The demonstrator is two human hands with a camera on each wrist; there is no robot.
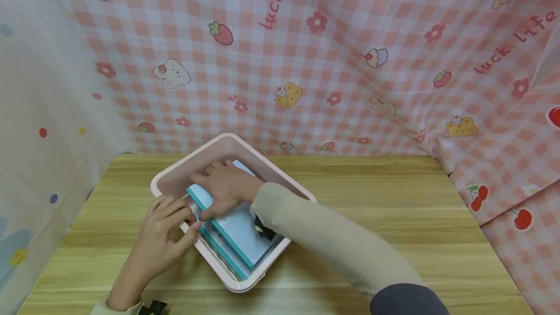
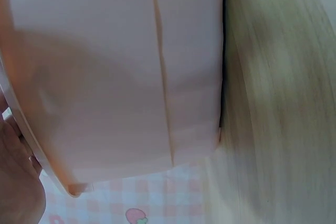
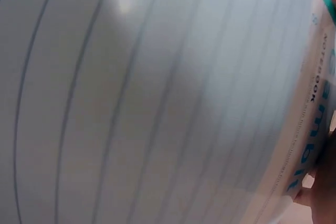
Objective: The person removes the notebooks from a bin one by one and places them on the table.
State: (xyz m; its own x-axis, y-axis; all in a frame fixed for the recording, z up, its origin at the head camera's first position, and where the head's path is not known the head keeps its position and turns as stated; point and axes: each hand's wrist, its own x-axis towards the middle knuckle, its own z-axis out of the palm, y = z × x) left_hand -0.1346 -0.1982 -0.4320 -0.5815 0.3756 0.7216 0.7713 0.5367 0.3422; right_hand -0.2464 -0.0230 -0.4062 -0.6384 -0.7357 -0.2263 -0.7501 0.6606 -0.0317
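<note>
Two hands [image 1: 168,230] [image 1: 225,188] partly hide the bin [image 1: 238,286] and the upper notebook [image 1: 238,233]

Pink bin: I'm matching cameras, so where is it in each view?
Head: the pink bin, below and left of centre.
Left wrist: its outer wall fills most of the left side.
Right wrist: can't be told for certain; a notebook fills most of the picture.
Landmark: the left hand at the bin, shared by the head and left wrist views only.
</note>
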